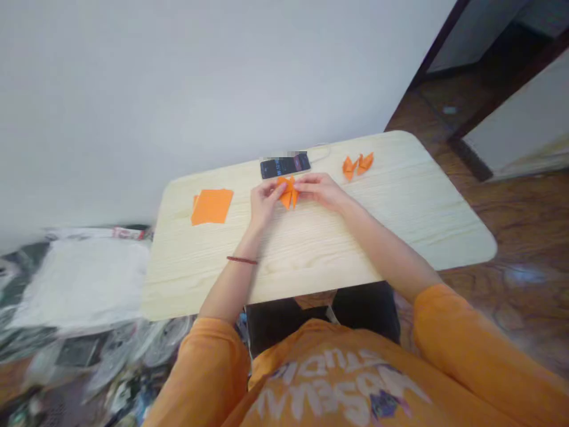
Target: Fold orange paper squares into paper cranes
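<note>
Between my two hands is a folded piece of orange origami paper (287, 196), with two pointed flaps hanging toward me. My left hand (264, 200) pinches its left side, thumb on top. On the other side, my right hand (320, 191) grips the upper right edge between thumb and fingers. Some fingertips are hidden behind the paper. Left of my hands lies a small stack of flat orange paper sheets (212, 206). Two finished-looking orange origami figures (357, 165) sit to the right, near the back of the table.
A phone (285, 165) with its screen lit lies just behind my hands, a white cable (322, 155) running from its right end. The pale wooden table (400, 219) stands against a white wall (200, 77). Bags and a white package (89, 276) are on the left.
</note>
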The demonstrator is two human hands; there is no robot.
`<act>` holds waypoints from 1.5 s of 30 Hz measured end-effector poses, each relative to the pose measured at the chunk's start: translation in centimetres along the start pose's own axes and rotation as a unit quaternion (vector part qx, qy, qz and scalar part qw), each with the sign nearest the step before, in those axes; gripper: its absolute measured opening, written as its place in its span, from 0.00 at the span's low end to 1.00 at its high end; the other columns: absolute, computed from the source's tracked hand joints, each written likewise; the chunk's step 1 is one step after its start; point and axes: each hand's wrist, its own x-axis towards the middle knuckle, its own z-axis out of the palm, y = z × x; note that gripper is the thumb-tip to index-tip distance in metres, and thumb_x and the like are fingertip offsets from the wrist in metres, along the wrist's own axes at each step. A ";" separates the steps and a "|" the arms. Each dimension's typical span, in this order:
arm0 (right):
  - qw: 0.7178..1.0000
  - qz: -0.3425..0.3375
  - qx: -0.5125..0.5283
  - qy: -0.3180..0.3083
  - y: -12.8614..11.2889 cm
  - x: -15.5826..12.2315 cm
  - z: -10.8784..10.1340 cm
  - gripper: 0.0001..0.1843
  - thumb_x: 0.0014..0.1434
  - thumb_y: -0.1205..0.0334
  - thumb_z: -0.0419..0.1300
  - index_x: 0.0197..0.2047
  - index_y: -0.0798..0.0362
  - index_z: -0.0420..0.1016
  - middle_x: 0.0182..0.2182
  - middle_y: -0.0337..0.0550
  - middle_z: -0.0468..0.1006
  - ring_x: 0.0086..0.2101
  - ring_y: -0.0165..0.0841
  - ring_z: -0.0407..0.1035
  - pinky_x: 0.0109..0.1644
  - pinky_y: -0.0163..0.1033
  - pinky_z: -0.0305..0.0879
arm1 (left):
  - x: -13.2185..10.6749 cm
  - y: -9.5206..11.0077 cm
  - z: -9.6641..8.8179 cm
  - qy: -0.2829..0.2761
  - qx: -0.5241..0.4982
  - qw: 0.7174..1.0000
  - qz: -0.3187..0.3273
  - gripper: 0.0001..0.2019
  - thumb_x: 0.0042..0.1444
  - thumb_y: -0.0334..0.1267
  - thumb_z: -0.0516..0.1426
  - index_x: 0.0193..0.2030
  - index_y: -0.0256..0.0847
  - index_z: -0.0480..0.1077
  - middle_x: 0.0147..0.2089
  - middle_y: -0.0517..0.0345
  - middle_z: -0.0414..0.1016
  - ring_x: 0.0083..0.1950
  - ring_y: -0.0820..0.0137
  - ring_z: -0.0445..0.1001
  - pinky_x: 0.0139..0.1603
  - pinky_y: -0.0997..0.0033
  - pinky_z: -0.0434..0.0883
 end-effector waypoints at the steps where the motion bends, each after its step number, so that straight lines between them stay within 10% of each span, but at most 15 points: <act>1: 1.000 0.000 -0.002 -0.002 0.1 0.1 0.0 0.17 0.32 0.60 0.76 0.27 0.56 0.79 0.26 0.38 0.80 0.31 0.28 0.74 0.42 0.36 0.72 | -0.1 0.0 0.1 0.008 -0.006 1.000 -0.007 0.13 0.45 0.47 0.65 0.32 0.39 0.78 0.35 0.54 0.81 0.36 0.69 0.77 0.42 0.69 0.73; 45: 0.988 0.004 -0.150 0.037 0.8 0.6 -0.7 0.18 0.28 0.58 0.76 0.23 0.56 0.77 0.22 0.40 0.79 0.25 0.28 0.71 0.36 0.35 0.71 | -0.7 1.5 0.7 0.023 -0.005 0.994 -0.109 0.19 0.34 0.48 0.70 0.28 0.36 0.75 0.30 0.53 0.79 0.31 0.69 0.77 0.36 0.70 0.73</act>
